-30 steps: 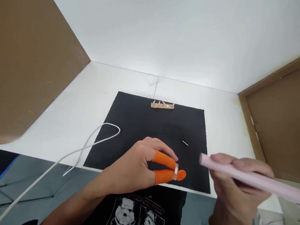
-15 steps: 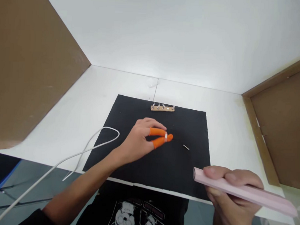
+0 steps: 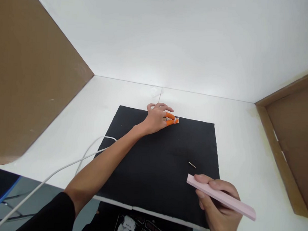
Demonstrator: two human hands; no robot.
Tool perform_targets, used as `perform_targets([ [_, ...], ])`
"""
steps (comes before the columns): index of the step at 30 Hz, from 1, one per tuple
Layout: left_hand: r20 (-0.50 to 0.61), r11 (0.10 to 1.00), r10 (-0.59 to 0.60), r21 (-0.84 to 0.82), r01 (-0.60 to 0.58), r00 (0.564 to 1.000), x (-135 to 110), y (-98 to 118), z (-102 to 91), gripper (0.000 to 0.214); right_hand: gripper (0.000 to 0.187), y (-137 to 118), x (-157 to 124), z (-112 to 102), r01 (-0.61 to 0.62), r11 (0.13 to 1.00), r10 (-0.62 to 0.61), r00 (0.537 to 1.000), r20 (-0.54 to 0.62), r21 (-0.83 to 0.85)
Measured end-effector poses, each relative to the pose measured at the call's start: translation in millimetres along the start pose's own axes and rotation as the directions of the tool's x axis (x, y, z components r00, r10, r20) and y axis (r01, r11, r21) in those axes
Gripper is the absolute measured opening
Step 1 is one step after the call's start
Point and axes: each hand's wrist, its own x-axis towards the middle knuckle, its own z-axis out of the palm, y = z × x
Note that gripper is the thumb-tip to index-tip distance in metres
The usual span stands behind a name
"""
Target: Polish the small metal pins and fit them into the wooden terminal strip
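Note:
My left hand (image 3: 156,120) reaches to the far edge of the black mat (image 3: 146,163). Orange finger cots (image 3: 170,115) cover its thumb and index finger, which pinch a small clear piece (image 3: 176,119) at the right end of the wooden strip (image 3: 178,121). Most of that strip is hidden behind the hand. Near the mat's front right corner, my right hand (image 3: 220,203) is closed around a long pink bar (image 3: 222,197), held slanted above the surface. A small thin dark and silvery piece (image 3: 192,164) lies on the mat just beyond the bar's tip.
A white cable (image 3: 65,167) loops over the table's left side, partly behind my left arm. Brown panels (image 3: 42,90) stand left and right, and a white wall (image 3: 172,44) closes the back. Clear plastic (image 3: 155,91) lies beyond the mat.
My left hand has moved forward from mid-mat to the wooden strip, keeping its pinch. My right hand, with the pink bar, has shifted left. The view has tilted slightly.

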Motion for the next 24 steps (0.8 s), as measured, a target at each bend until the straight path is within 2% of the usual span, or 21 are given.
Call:
perform_targets([
  [5, 0.037, 0.998, 0.015, 0.063, -0.017, 0.999, 8, -7, 10.0, 0.028, 0.028, 5, 4, -1, -0.02, 1.0, 0.019, 1.0, -0.023, -0.014],
  [8, 0.038, 0.997, 0.013, 0.08, -0.016, 0.999, 11, -10, 15.3, 0.03, 0.027, 8, 6, 0, -0.029, 0.999, 0.028, 0.998, -0.047, -0.022],
  [13, 0.031, 0.997, -0.002, 0.078, 0.0, 1.0, 14, -15, 19.5, 0.025, 0.029, 14, 8, 1, -0.028, 0.999, 0.026, 0.999, -0.047, -0.034],
  [17, 0.031, 0.998, 0.007, 0.062, -0.009, 0.999, 14, -15, 16.7, 0.011, 0.031, 16, 10, 0, -0.032, 0.998, 0.03, 0.999, -0.041, -0.046],
  [24, 0.03, 0.995, 0.017, 0.098, -0.02, 0.999, 18, -10, 11.0, 0.016, 0.023, 13, 10, 7, -0.077, 0.996, 0.072, 0.995, -0.074, -0.053],
])
